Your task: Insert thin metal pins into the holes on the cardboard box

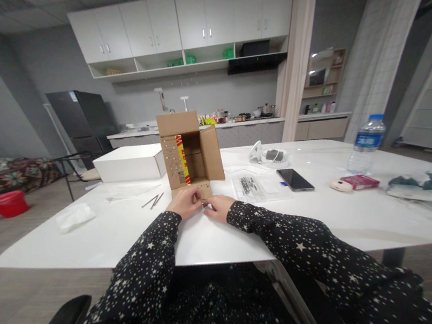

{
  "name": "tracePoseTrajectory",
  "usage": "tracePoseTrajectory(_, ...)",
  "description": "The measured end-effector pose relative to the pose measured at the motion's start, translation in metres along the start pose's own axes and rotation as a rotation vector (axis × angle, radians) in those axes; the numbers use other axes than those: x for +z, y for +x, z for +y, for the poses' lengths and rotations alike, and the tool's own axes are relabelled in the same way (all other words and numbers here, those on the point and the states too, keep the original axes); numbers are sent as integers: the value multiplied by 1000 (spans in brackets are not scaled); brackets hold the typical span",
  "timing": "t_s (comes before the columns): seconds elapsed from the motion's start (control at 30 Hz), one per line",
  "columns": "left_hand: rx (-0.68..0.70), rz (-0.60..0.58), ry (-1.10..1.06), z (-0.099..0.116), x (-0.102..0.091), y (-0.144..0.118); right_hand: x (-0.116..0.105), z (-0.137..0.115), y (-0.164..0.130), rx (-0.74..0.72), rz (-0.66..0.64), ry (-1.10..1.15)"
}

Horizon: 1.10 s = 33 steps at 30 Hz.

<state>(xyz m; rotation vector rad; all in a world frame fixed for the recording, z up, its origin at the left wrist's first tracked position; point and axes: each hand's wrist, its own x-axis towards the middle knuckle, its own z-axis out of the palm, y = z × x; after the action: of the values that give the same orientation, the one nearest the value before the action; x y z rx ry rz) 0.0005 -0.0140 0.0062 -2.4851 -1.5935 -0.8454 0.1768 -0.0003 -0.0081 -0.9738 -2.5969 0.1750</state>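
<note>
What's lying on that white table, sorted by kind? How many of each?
Boxes: 3, namely the open cardboard box that the left hand and right hand touch, the white box, and the small red box.
Water bottles: 1.
Phones: 1.
Clear plastic bags: 1.
Total: 6, all on the table.

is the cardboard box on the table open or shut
Open: the cardboard box has its flaps spread wide, showing the inside. The left hand and right hand touch its near flap.
</note>
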Motion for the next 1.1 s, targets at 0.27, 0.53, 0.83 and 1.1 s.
tracePoseTrajectory(0.27, 41, -67, 23, -5, 3, 1, 5, 2, 1, 15, 18, -6)
tracePoseTrajectory(0.53, 30, -123, -42, -8, 5, 2, 4, 3, 1, 24, 6, 2)
tracePoseTrajectory(0.83, 41, -107, -61, -8, 6, 1, 4, 3, 1, 41, -1, 7)
tracePoseTrajectory(1.1, 57, 3, 30, -11, 6, 3, 0, -2, 1, 28, -4, 17)
